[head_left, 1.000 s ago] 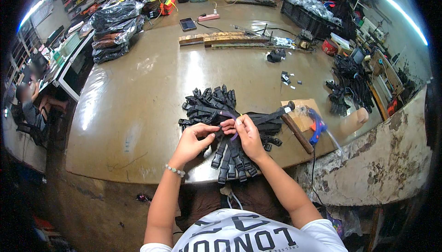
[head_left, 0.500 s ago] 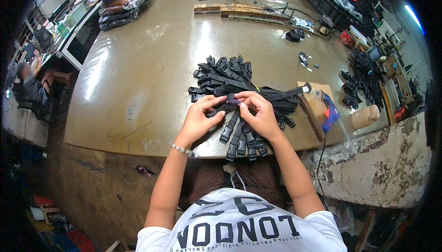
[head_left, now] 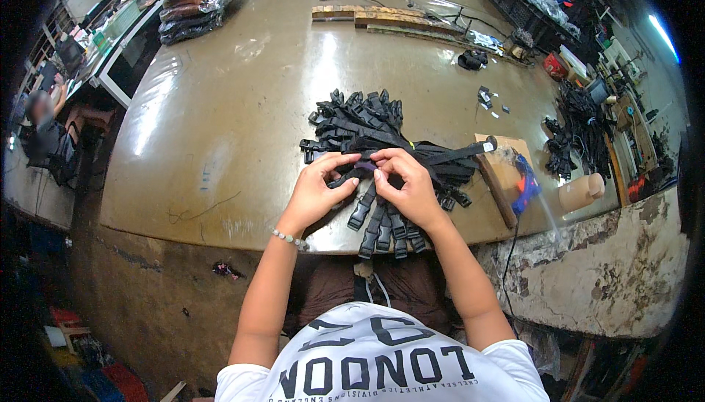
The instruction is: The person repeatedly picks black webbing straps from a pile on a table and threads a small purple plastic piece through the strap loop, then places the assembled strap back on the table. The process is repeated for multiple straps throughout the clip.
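Table [head_left: 220, 108] edge: both hands, left hand [head_left: 317, 195] & right hand [head_left: 411, 190], pinching strap [head_left: 365, 165].

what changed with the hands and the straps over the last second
Little changed. The left hand and right hand drew closer until their fingertips meet over one black strap, pinched between them. The view has tilted down, so the table looks shifted. The pile of black buckle straps, the wooden block and the blue tool stayed put.

Hands [head_left: 365, 187] nearer table edge [head_left: 220, 229]
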`<state>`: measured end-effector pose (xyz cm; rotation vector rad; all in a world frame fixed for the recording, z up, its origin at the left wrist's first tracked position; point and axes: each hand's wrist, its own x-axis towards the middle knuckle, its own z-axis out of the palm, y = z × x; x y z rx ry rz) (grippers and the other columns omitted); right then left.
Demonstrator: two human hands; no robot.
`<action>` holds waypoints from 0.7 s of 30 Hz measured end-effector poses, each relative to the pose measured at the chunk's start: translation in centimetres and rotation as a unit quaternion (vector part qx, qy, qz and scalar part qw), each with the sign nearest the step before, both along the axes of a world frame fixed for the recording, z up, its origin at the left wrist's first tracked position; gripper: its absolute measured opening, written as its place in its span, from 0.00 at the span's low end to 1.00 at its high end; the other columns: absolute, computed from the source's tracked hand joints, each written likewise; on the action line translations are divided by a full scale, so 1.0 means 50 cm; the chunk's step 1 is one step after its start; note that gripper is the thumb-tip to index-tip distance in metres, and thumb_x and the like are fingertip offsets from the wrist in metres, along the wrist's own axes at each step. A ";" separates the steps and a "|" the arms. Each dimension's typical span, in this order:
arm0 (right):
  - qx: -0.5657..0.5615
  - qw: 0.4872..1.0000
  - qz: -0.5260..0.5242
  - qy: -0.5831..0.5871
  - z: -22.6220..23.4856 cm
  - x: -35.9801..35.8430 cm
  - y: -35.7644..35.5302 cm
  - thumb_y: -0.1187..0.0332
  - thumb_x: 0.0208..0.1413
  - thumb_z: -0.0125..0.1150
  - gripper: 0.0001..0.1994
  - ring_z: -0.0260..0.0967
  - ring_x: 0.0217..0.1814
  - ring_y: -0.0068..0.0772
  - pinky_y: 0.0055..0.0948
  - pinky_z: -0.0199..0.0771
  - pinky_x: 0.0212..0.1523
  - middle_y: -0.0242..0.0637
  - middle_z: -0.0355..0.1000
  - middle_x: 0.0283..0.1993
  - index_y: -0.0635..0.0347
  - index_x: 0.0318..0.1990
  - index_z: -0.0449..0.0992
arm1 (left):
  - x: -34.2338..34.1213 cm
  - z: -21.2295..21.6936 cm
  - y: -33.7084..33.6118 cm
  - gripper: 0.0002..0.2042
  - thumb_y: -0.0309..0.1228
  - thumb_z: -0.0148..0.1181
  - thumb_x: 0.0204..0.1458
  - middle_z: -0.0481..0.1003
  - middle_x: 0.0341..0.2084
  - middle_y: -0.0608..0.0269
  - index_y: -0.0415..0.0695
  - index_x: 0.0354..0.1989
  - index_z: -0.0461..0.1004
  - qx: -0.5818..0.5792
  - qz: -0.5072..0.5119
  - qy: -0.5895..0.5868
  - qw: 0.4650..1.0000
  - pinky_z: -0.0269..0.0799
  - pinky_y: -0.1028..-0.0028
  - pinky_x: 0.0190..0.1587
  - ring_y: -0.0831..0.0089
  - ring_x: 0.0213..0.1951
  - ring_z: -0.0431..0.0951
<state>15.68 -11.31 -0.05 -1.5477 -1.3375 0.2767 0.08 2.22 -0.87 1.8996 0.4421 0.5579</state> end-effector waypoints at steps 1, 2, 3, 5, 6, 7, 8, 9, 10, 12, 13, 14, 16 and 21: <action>-0.001 1.000 0.000 -0.010 -0.001 0.000 0.000 0.74 0.51 0.62 0.06 0.73 0.45 0.34 0.28 0.71 0.46 0.44 0.74 0.46 0.66 0.29 0.72 | 0.000 0.000 0.000 0.21 0.27 0.65 0.46 0.74 0.45 0.66 0.45 0.53 0.76 -0.001 -0.003 -0.016 1.000 0.68 0.80 0.39 0.80 0.34 0.69; 0.009 1.000 0.002 -0.030 -0.002 0.001 -0.001 0.74 0.50 0.62 0.06 0.73 0.46 0.35 0.29 0.71 0.48 0.44 0.74 0.46 0.66 0.28 0.72 | 0.000 0.000 -0.001 0.22 0.27 0.65 0.46 0.74 0.45 0.65 0.44 0.53 0.75 0.002 -0.001 -0.020 1.000 0.68 0.80 0.39 0.80 0.35 0.69; 0.012 0.999 0.004 -0.047 -0.003 0.001 0.000 0.74 0.48 0.63 0.06 0.73 0.46 0.37 0.30 0.71 0.49 0.45 0.73 0.46 0.66 0.27 0.72 | 0.000 0.000 -0.001 0.22 0.27 0.65 0.46 0.74 0.46 0.65 0.44 0.53 0.75 0.011 0.000 -0.027 1.000 0.68 0.80 0.39 0.80 0.36 0.69; 0.017 0.997 0.007 -0.077 -0.007 0.002 -0.001 0.75 0.51 0.61 0.05 0.73 0.46 0.34 0.30 0.71 0.50 0.44 0.73 0.48 0.66 0.29 0.72 | 0.002 -0.001 -0.002 0.22 0.27 0.65 0.47 0.74 0.48 0.65 0.43 0.54 0.75 -0.004 -0.003 -0.044 0.999 0.68 0.81 0.39 0.81 0.38 0.70; 0.006 1.000 0.010 0.005 -0.009 0.003 -0.003 0.74 0.54 0.60 0.05 0.73 0.46 0.33 0.29 0.72 0.50 0.43 0.73 0.48 0.66 0.30 0.71 | 0.001 -0.002 -0.002 0.21 0.27 0.65 0.48 0.74 0.48 0.65 0.43 0.53 0.75 -0.006 0.000 -0.051 0.999 0.68 0.81 0.38 0.81 0.38 0.71; 0.001 0.996 0.012 0.086 -0.011 0.004 -0.003 0.73 0.56 0.58 0.05 0.73 0.46 0.33 0.29 0.72 0.50 0.43 0.73 0.49 0.66 0.31 0.71 | 0.000 -0.001 -0.002 0.20 0.27 0.65 0.48 0.74 0.47 0.64 0.43 0.53 0.75 -0.008 0.004 -0.058 0.998 0.68 0.81 0.38 0.82 0.38 0.72; -0.004 0.986 0.015 0.167 -0.014 0.006 -0.004 0.73 0.59 0.57 0.06 0.73 0.46 0.32 0.29 0.72 0.51 0.43 0.72 0.50 0.66 0.32 0.71 | -0.002 -0.001 -0.002 0.19 0.27 0.64 0.49 0.74 0.47 0.64 0.43 0.52 0.76 -0.034 0.038 -0.057 0.997 0.68 0.81 0.37 0.82 0.37 0.73; 0.028 0.964 0.009 0.264 -0.018 0.006 0.000 0.67 0.64 0.52 0.10 0.74 0.45 0.29 0.28 0.76 0.48 0.44 0.72 0.49 0.67 0.36 0.69 | -0.005 0.002 0.000 0.18 0.27 0.64 0.49 0.74 0.47 0.64 0.43 0.51 0.76 -0.059 0.072 -0.058 0.994 0.68 0.81 0.36 0.82 0.37 0.74; 0.055 0.951 0.024 0.304 -0.020 0.011 0.000 0.65 0.66 0.48 0.11 0.74 0.46 0.31 0.29 0.76 0.48 0.46 0.72 0.48 0.67 0.39 0.68 | -0.009 0.006 0.004 0.17 0.27 0.64 0.50 0.74 0.47 0.63 0.42 0.50 0.76 -0.091 0.114 -0.026 0.989 0.69 0.81 0.36 0.82 0.36 0.74; 0.073 0.938 0.044 0.337 -0.025 0.017 0.001 0.63 0.69 0.43 0.12 0.74 0.46 0.33 0.30 0.77 0.48 0.50 0.71 0.48 0.65 0.40 0.64 | -0.014 0.018 0.016 0.16 0.24 0.63 0.49 0.73 0.47 0.61 0.46 0.48 0.78 0.034 0.161 -0.030 0.986 0.71 0.78 0.39 0.76 0.38 0.76; 0.069 0.941 0.043 0.328 -0.027 0.019 0.003 0.63 0.69 0.42 0.12 0.74 0.46 0.34 0.30 0.77 0.48 0.52 0.71 0.49 0.64 0.39 0.62 | -0.016 0.025 0.023 0.17 0.22 0.64 0.47 0.72 0.49 0.61 0.48 0.47 0.78 0.076 0.157 -0.011 0.985 0.72 0.75 0.45 0.72 0.43 0.76; 0.065 0.944 0.044 0.321 -0.029 0.019 0.004 0.62 0.70 0.40 0.12 0.74 0.47 0.35 0.30 0.77 0.49 0.54 0.70 0.49 0.62 0.39 0.60 | -0.011 0.032 0.031 0.18 0.22 0.65 0.45 0.71 0.49 0.62 0.49 0.47 0.78 0.198 0.107 -0.011 0.974 0.71 0.72 0.48 0.69 0.46 0.75; 0.059 0.944 0.041 0.321 -0.028 0.019 0.006 0.63 0.70 0.40 0.12 0.74 0.47 0.35 0.31 0.77 0.48 0.54 0.71 0.49 0.63 0.39 0.61 | 0.000 0.047 0.048 0.19 0.23 0.66 0.41 0.71 0.51 0.62 0.52 0.45 0.78 0.436 0.017 -0.004 0.900 0.67 0.66 0.55 0.64 0.52 0.71; 0.052 0.920 0.040 0.385 0.008 0.024 0.007 0.62 0.70 0.41 0.12 0.76 0.45 0.39 0.33 0.79 0.46 0.55 0.71 0.48 0.62 0.37 0.61 | 0.035 0.073 0.078 0.13 0.29 0.67 0.40 0.72 0.46 0.64 0.50 0.38 0.78 0.560 -0.075 0.008 0.825 0.64 0.65 0.57 0.64 0.53 0.70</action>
